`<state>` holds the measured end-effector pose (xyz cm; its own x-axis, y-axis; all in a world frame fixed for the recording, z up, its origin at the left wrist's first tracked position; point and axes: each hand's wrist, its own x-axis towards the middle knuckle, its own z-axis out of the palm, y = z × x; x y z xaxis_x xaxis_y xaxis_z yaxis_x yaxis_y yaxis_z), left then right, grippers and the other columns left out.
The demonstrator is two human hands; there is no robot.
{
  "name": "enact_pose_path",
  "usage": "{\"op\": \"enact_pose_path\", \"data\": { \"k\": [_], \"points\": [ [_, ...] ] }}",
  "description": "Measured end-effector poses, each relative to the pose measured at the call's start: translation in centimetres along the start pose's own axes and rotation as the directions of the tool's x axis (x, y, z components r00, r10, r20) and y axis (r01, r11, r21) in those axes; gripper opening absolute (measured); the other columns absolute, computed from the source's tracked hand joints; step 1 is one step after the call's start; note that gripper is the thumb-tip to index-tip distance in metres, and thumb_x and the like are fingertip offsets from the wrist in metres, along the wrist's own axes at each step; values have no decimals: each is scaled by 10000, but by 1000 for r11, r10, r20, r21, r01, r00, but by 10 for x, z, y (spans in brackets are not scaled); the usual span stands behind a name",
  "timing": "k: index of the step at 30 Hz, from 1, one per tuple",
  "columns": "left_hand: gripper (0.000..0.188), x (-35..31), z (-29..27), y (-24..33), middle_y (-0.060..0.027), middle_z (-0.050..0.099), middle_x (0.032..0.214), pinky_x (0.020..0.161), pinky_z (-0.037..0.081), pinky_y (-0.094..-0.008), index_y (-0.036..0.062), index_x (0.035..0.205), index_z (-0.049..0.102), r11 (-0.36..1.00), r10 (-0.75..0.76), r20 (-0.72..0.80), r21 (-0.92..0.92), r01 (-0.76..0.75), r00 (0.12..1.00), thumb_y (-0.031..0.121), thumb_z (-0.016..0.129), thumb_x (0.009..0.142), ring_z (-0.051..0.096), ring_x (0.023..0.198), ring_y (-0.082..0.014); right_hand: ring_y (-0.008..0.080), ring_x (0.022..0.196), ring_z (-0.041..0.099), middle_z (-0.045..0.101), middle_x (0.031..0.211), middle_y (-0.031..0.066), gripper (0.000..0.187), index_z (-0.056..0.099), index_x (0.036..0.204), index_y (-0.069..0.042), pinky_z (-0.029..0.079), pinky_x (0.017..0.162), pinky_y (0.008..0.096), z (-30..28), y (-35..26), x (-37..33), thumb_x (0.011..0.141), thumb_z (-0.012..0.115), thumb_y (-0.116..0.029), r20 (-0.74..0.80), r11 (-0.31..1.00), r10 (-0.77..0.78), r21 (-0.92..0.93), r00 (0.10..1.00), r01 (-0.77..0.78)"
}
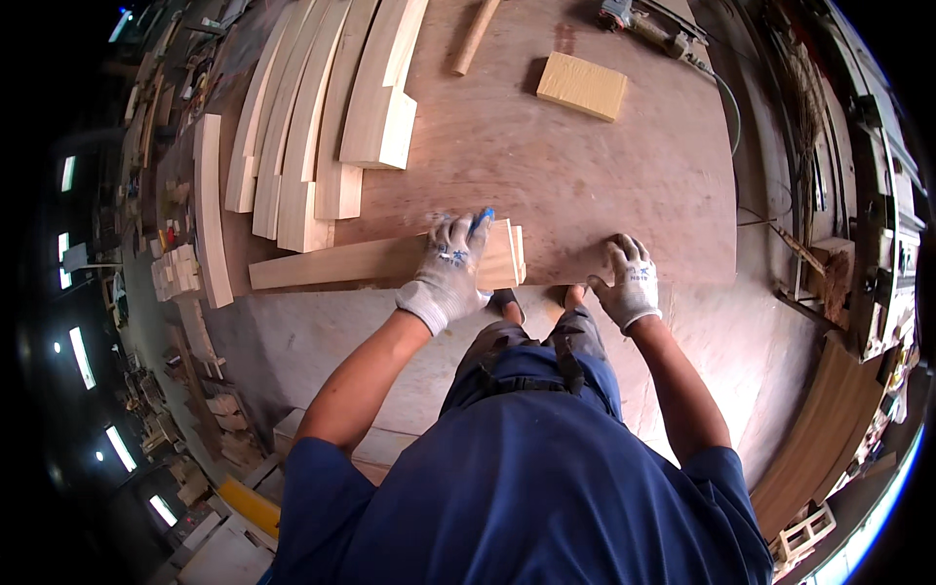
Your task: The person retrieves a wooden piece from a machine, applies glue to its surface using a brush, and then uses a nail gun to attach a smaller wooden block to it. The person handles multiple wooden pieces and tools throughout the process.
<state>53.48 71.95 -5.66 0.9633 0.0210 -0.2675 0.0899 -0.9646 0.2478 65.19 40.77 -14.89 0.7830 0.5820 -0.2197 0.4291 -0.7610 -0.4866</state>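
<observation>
A pale wooden piece (336,263) lies along the near edge of the brown worktable (585,185). Its right end (502,255) shows stacked, stepped layers. My left hand (450,258), in a grey-white work glove with blue on a fingertip, is closed over this piece near that end, the thumb on the near side. To the right, my right hand (629,280), gloved alike, rests at the table's near edge. Its thumb and fingers are apart and nothing is in them.
Long notched timber pieces (322,117) lie side by side at the far left. Farther off are a yellowish block (582,86), a wooden handle (476,39) and a corded power tool (653,29). A separate plank (209,210) is left of the table.
</observation>
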Motion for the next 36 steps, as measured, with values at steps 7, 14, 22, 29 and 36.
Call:
{"op": "enact_pose_path", "data": {
  "k": [7, 14, 22, 29, 36],
  "points": [
    [1270, 8, 1, 4, -221, 420, 1531, 1271, 262, -585, 43, 1672, 262, 999, -2, 51, 35, 0, 999, 340, 955, 649, 399, 1432, -458, 424, 1455, 473, 508, 1581, 208, 610, 683, 1304, -42, 430, 1171, 530, 3, -1, -6, 783, 875, -294, -53, 998, -18, -59, 998, 15],
    [1276, 12, -1, 4, -229, 387, 1569, 1302, 223, -581, 37, 1680, 230, 998, -21, 120, 65, 13, 993, 362, 947, 676, 357, 1481, -470, 429, 1461, 466, 503, 1590, 209, 574, 692, 1284, -55, 423, 1177, 529, 2, 1, -7, 793, 870, -291, -46, 998, -27, -59, 999, 25],
    [1304, 13, -1, 5, -246, 345, 1611, 1326, 168, -586, 9, 1679, 203, 997, 24, 111, 70, -32, 994, 381, 951, 677, 307, 1530, -450, 426, 1464, 464, 501, 1598, 207, 601, 675, 1320, -62, 418, 1183, 526, -1, 1, -6, 807, 866, -310, -18, 997, -8, -74, 1000, 7],
    [1244, 1, 4, 15, -219, 326, 1662, 1320, 193, -585, 20, 1646, 320, 999, -15, -83, 40, 19, 996, 412, 964, 656, 266, 1575, -441, 425, 1302, 581, 621, 1456, 199, 584, 670, 1335, -52, 463, 1104, 532, -33, 40, 34, 877, 824, -379, -139, 998, -57, -3, 989, 57],
    [568, -29, 37, 49, -135, 597, 1461, 1173, 426, -544, 75, 1346, 691, 995, 83, -330, 73, -62, 940, 309, 812, 843, 521, 1395, -379, 437, 1129, 681, 724, 1236, 236, 529, 705, 1283, -39, 546, 987, 504, -124, 112, 176, 901, 823, -385, -338, 991, -89, -129, 937, 48]
  ]
}}
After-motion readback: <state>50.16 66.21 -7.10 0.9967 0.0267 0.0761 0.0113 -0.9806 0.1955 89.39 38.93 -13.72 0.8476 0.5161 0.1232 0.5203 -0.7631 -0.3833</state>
